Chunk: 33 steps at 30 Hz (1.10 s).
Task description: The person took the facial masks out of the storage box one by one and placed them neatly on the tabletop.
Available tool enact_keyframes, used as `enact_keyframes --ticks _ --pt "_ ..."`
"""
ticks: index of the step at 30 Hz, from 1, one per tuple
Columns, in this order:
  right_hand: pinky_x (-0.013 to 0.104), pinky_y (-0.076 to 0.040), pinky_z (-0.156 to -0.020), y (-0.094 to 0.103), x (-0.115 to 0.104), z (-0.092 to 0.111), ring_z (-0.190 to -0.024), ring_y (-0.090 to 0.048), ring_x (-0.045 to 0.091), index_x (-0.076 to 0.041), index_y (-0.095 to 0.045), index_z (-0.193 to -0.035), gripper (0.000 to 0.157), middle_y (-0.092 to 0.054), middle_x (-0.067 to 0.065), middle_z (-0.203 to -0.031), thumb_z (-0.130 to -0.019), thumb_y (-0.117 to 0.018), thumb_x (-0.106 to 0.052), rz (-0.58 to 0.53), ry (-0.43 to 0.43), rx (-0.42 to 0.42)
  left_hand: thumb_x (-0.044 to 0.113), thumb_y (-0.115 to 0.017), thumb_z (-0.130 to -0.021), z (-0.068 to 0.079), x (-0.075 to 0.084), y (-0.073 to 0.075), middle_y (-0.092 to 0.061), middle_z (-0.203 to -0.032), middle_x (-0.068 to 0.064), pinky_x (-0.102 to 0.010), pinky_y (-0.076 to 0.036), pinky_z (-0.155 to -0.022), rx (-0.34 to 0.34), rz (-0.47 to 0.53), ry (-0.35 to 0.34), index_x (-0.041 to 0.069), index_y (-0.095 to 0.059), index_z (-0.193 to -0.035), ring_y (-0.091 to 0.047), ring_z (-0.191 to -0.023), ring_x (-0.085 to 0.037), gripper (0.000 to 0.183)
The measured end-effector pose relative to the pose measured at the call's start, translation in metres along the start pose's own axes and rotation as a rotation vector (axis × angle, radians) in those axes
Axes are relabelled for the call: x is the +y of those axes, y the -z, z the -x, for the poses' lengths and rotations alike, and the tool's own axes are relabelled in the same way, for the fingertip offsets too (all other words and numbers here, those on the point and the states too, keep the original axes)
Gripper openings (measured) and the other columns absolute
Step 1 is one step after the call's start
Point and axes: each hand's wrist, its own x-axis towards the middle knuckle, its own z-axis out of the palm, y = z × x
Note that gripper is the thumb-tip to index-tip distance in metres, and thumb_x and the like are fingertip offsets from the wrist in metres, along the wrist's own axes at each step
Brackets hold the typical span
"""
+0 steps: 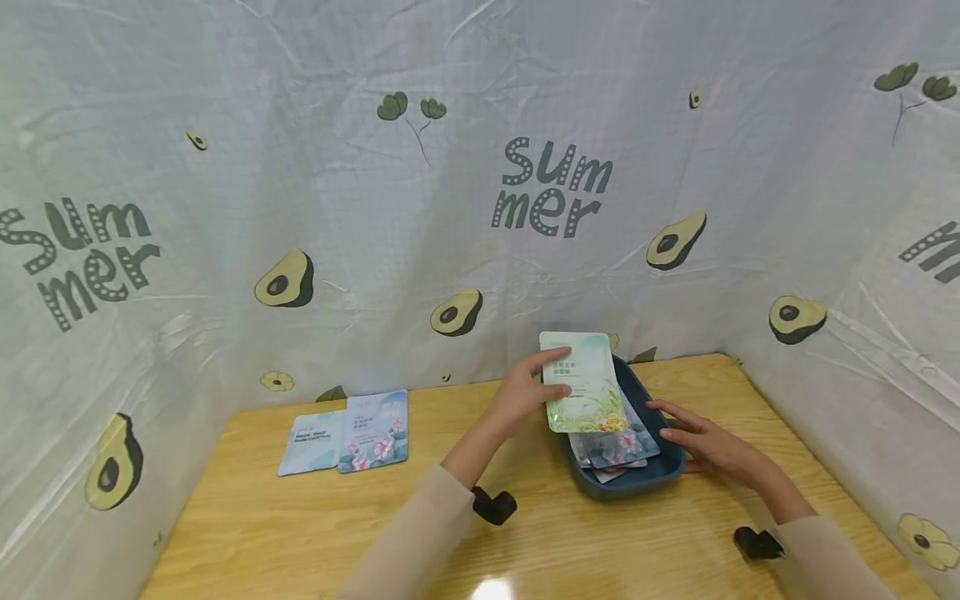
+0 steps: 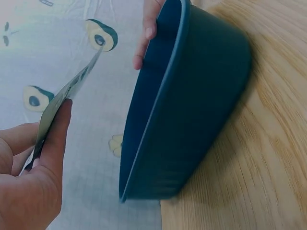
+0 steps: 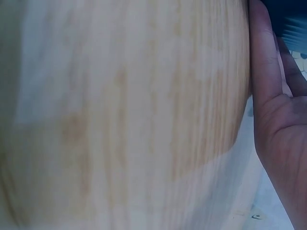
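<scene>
My left hand (image 1: 521, 398) pinches a pale green sachet (image 1: 588, 408) printed with grass and an orange flower, held above a dark blue plastic basket (image 1: 626, 483). In the left wrist view, the sachet (image 2: 67, 91) shows nearly edge-on, with the thumb on one side and fingers on the other. My right hand (image 1: 708, 446) grips the basket's right rim, with some fingers over the edge and others outside. Inside the basket lies a blue sachet with pink flowers (image 1: 618, 446) on top of several others, partly hidden by the green one.
On the left of the wooden table (image 1: 262, 533), a plain light blue sachet (image 1: 309, 446) and a blue flowered sachet (image 1: 375, 429) lie side by side, edges overlapping. A white cloth (image 1: 337, 208) with avocado prints hangs behind the table and along both sides.
</scene>
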Motion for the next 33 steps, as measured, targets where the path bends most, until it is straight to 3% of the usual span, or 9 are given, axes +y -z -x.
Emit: enact_keyframes --ticks 5,12,25,33 --pt "0.052 -0.053 -0.097 -0.001 0.001 -0.001 -0.146 -0.023 0.049 -0.021 -0.016 -0.164 0.063 0.006 0.024 -0.168 -0.11 -0.047 -0.032 0.0 -0.011 0.013 -0.01 -0.068 -0.091 0.014 0.0 0.021 -0.058 -0.137 -0.013 -0.04 -0.061 -0.081 -0.007 0.018 0.002 0.016 -0.06 -0.144 -0.069 -0.105 -0.025 0.059" --pt "0.049 -0.054 -0.097 0.0 -0.001 0.001 -0.142 -0.033 0.043 -0.021 -0.016 -0.164 0.065 0.004 0.024 -0.167 -0.109 -0.049 -0.033 -0.012 -0.022 0.019 -0.008 -0.069 -0.092 0.03 0.001 0.046 -0.059 -0.136 -0.014 -0.038 -0.061 -0.08 0.045 -0.036 -0.011 0.016 -0.06 -0.144 -0.069 -0.105 -0.025 0.058" --pt "0.048 -0.054 -0.097 -0.001 0.002 -0.001 -0.145 -0.026 0.046 -0.023 -0.018 -0.164 0.064 0.004 0.021 -0.168 -0.109 -0.049 -0.032 -0.014 -0.021 0.029 -0.007 -0.071 -0.09 0.062 -0.008 0.09 -0.055 -0.144 -0.014 -0.035 -0.061 -0.076 0.18 -0.145 0.008 0.016 -0.062 -0.142 -0.069 -0.098 -0.022 0.057" --pt "0.049 -0.053 -0.098 -0.003 0.001 0.0 -0.144 -0.027 0.044 -0.023 -0.017 -0.164 0.064 0.004 0.021 -0.168 -0.109 -0.049 -0.032 -0.015 -0.022 0.019 -0.004 -0.074 -0.088 0.079 -0.02 0.118 -0.047 -0.155 -0.008 -0.029 -0.057 -0.075 0.222 -0.256 0.016 0.019 -0.064 -0.14 -0.062 -0.117 -0.026 0.057"
